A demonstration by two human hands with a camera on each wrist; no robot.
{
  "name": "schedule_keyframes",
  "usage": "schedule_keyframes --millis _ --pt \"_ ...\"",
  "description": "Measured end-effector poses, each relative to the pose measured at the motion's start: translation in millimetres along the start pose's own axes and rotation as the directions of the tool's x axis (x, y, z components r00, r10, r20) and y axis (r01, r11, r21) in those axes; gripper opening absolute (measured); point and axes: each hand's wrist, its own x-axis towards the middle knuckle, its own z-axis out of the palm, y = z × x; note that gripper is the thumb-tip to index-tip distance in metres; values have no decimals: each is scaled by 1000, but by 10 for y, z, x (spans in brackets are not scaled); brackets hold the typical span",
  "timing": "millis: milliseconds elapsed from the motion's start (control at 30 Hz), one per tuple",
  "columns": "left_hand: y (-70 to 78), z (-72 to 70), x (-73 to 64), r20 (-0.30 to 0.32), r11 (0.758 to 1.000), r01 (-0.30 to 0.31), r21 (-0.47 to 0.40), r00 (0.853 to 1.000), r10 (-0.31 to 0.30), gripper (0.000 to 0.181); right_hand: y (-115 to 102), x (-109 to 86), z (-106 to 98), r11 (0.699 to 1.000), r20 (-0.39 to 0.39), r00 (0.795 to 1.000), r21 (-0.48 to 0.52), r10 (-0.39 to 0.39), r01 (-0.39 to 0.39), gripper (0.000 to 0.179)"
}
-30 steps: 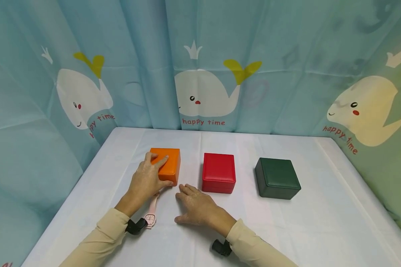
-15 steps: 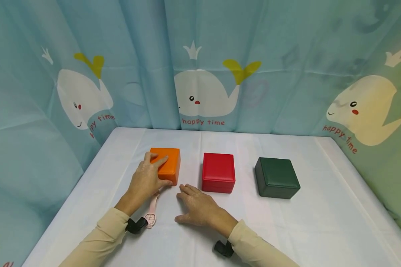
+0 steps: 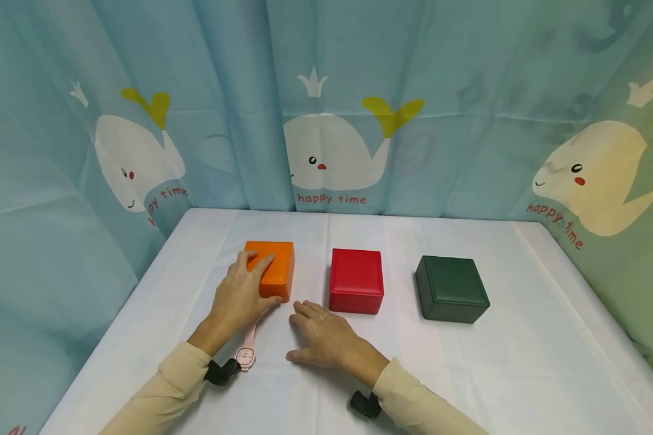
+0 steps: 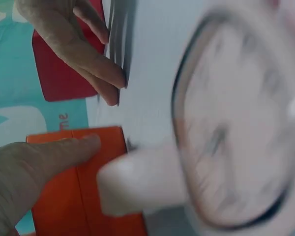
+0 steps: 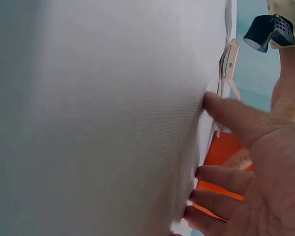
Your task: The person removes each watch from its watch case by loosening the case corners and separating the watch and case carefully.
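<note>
Head view: an orange box (image 3: 277, 270) sits on the left part of a white table (image 3: 522, 356), its lid down. The left hand (image 3: 236, 296) grips it, fingers bent over the top and thumb along the near side. Just in front, a pink watch (image 3: 245, 357) lies face up, its strap running toward the box and partly hidden by that hand. The right hand (image 3: 323, 335) is relaxed, back upward, fingers extended and spread, thumb tip at the cloth. Rightward, in a row well apart, sit a red box (image 3: 356, 280) and a green box (image 3: 453, 289). Behind hangs a blue curtain (image 3: 441, 54) printed with white whales (image 3: 332, 151) and "happy time".
</note>
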Motion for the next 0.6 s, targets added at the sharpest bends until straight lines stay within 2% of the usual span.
schedule_keyframes --millis 100,167,200,267,333,367,400,433,467,533,600 --pt "30 14 -70 -72 998 -59 24 996 60 83 17 -82 -15 999 -47 998 -14 -49 49 48" --pt "93 27 -112 -171 993 -118 23 978 120 73 45 -158 -25 998 -112 991 15 -67 69 36" --pt "138 29 -131 -230 988 -150 20 961 151 66 63 -196 -32 996 -162 984 35 -76 82 30" --pt "254 31 -170 -341 974 -224 5 916 213 56 111 -274 -51 991 -272 959 80 -84 109 19" --pt "385 44 -208 -418 956 -295 -11 870 263 51 179 -361 -90 985 -386 918 105 -88 139 12" --pt "450 53 -226 -437 947 -321 -26 855 278 51 222 -401 -116 982 -444 891 104 -94 156 8" --pt "513 61 -241 -445 940 -338 -40 849 286 52 267 -438 -149 981 -495 863 96 -101 169 5" --pt "568 72 -254 -445 936 -348 -56 848 289 53 313 -474 -188 980 -538 837 94 -99 176 4" --pt "617 82 -263 -437 934 -350 -77 853 283 55 362 -504 -232 981 -578 810 84 -97 177 3" --pt "702 103 -266 -402 935 -332 -128 879 257 58 463 -548 -329 984 -644 761 72 -77 160 3" --pt "772 126 -257 -340 935 -297 -193 914 220 62 563 -580 -422 989 -687 727 90 -22 116 5"
